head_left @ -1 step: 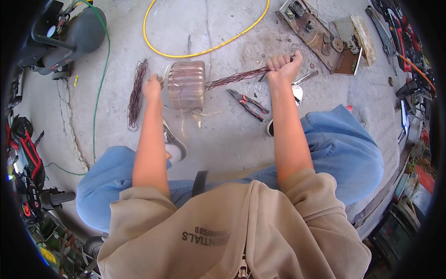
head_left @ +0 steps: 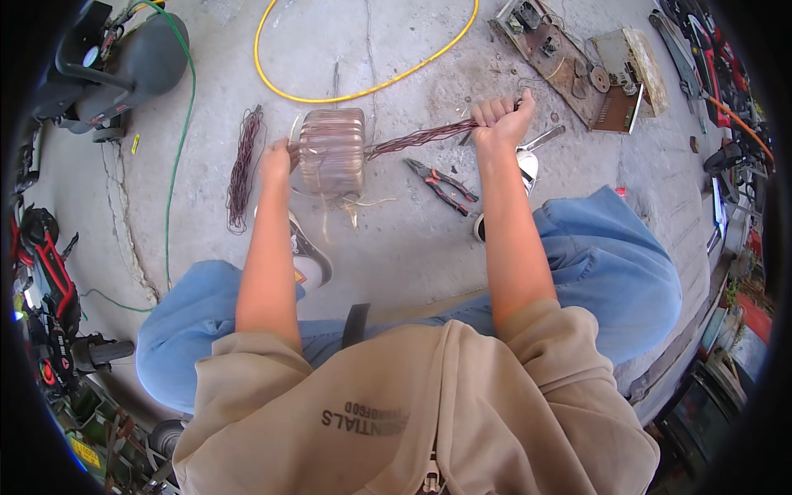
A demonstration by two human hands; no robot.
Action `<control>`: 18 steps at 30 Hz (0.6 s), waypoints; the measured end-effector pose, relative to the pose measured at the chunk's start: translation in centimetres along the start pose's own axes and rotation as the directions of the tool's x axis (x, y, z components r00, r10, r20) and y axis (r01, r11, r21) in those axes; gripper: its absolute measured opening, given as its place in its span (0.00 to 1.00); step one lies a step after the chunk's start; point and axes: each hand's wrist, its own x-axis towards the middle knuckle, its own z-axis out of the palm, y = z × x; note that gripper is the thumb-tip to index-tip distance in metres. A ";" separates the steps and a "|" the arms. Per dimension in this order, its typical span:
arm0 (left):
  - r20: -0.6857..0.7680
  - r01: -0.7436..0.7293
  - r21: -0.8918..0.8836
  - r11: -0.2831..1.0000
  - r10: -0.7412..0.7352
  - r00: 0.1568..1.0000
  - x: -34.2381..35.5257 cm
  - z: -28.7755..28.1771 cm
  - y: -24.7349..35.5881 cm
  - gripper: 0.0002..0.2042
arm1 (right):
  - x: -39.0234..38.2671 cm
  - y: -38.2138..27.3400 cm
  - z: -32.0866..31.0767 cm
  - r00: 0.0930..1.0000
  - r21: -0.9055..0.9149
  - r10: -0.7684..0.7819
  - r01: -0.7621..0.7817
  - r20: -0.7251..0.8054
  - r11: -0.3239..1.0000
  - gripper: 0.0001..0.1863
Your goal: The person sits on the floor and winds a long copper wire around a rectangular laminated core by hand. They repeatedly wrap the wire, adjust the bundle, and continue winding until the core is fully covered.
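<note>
A thick ring-shaped coil, wound with copper wire and shiny on the outside, lies on the concrete between my hands. From its right end a bundle of dark red wire runs up to my right hand, which is closed in a fist around the strands. The bundle looks taut. My left hand is at the coil's left end, fingers curled inward; what they hold there is hidden. Just left of it lies a loose hank of dark red wire. Red-and-black pliers rest on the floor to the coil's right.
A yellow hose curves beyond the coil. At the far right sits a rusty dismantled machine housing. A black tank compressor with a green hose stands at the far left. My shoe is near the coil.
My left hand has shifted right, up against the coil's left end. My right hand has barely moved and keeps its grip on the wire bundle.
</note>
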 end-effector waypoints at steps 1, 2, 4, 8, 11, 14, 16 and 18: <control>0.113 0.086 0.019 0.996 -0.087 0.990 -0.8 0.0 -0.9 0.16 | 0.2 0.2 -0.4 1.000 0.001 -0.011 0.011 -0.008 1.000 0.27; 0.156 0.121 -0.081 0.989 -0.108 0.982 -1.0 0.3 -1.7 0.16 | 0.3 0.4 -0.8 1.000 0.013 -0.012 0.012 -0.017 1.000 0.27; 0.231 0.191 -0.283 0.940 -0.126 0.965 -0.8 0.5 -3.5 0.17 | 0.5 1.0 -0.9 1.000 0.038 -0.004 0.004 -0.022 0.999 0.28; 0.294 0.271 -0.406 0.873 -0.156 0.943 1.5 -1.2 -5.6 0.20 | 0.8 4.0 -2.5 0.994 0.101 0.074 -0.065 -0.086 0.993 0.28; 0.320 0.317 -0.450 0.835 -0.180 0.930 -0.1 -1.2 -5.8 0.23 | 0.1 7.0 -3.1 0.972 0.184 0.157 -0.124 -0.175 0.975 0.25; 0.343 0.336 -0.488 0.805 -0.177 0.922 -0.4 -0.8 -6.2 0.28 | -0.8 11.2 -3.6 0.948 0.264 0.272 -0.223 -0.166 0.938 0.22; 0.281 0.246 -0.595 0.765 -0.088 0.956 -0.9 -0.2 -5.4 0.35 | -2.4 15.1 -4.5 0.920 0.279 0.350 -0.294 -0.175 0.914 0.18; 0.125 0.072 -0.721 0.689 0.027 0.992 -0.3 -0.2 -5.0 0.38 | -3.6 17.6 -4.5 0.890 0.244 0.384 -0.327 -0.245 0.913 0.16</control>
